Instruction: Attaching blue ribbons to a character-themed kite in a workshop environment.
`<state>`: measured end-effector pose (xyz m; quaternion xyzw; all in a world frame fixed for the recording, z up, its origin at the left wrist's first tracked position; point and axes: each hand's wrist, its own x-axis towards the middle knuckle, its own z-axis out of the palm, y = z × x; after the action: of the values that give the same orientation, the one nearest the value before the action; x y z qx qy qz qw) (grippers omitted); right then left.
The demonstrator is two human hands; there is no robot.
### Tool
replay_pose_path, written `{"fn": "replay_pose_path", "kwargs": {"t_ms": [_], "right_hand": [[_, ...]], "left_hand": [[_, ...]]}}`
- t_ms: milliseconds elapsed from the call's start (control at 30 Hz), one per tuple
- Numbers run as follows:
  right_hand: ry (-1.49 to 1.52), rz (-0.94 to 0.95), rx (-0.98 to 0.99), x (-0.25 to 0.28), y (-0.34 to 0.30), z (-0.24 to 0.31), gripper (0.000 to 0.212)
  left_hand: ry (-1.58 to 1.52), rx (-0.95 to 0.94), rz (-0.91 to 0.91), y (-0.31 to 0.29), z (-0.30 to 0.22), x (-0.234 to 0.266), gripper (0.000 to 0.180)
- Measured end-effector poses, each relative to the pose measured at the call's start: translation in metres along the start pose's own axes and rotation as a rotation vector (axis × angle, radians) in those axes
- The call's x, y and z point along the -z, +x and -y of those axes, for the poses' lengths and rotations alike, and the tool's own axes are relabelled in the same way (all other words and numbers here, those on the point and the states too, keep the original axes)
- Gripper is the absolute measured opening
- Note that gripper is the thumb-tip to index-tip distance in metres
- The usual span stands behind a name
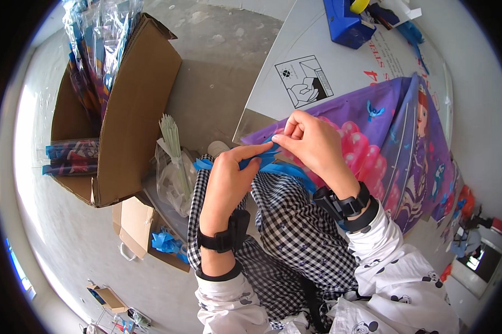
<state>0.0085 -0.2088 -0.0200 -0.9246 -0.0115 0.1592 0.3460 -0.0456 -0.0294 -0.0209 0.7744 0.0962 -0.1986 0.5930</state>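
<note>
A purple kite (387, 106), printed with a cartoon figure and pink balloons, spreads across the white tabletop in front of me and to the right. My left hand (224, 181) is closed on a blue fabric strip (287, 168), thumb and forefinger toward its upper end. Fingertips of my right hand (316, 146) pinch the same strip beside the kite's near left edge. Whether they also grip the kite's edge is hidden by the fingers. Part of the strip hangs over my checked apron (295, 222).
At left stands a tall cardboard box (142, 106) of wrapped packages (103, 50). Thin white sticks (172, 136) stand in a plastic bag beside it. A smaller box (134, 222) holds blue strips (166, 242). A blue tape dispenser (346, 26) sits at the far side of the white tabletop (295, 53).
</note>
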Motion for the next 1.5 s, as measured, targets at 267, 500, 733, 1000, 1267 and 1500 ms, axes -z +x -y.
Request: {"fn": "replay_pose_path", "kwargs": {"t_ms": [267,500,733,1000,1267,1500], "right_hand": [[-0.014,-0.011,-0.010,-0.002,-0.001,-0.001,0.030],[-0.012,-0.017,-0.014,-0.002,-0.001,-0.001,0.030],[-0.003,-0.014,-0.020,-0.001,-0.001,0.001,0.029],[0.010,-0.001,-0.009,-0.001,-0.001,-0.001,0.030],[0.146,0.041,0.033,0.000,-0.007,-0.016,0.024],[0.189,0.061,0.069,0.001,-0.008,-0.017,0.017]], "left_hand": [[-0.007,-0.006,0.003,0.001,-0.001,0.003,0.031],[0.024,-0.047,0.007,0.003,0.003,0.004,0.031],[0.036,-0.074,-0.013,0.003,0.004,0.004,0.030],[0.014,0.004,0.023,0.000,0.000,0.006,0.031],[-0.049,0.081,0.070,-0.023,-0.001,0.052,0.029],[-0.172,-0.030,-0.024,-0.026,0.003,0.055,0.032]]}}
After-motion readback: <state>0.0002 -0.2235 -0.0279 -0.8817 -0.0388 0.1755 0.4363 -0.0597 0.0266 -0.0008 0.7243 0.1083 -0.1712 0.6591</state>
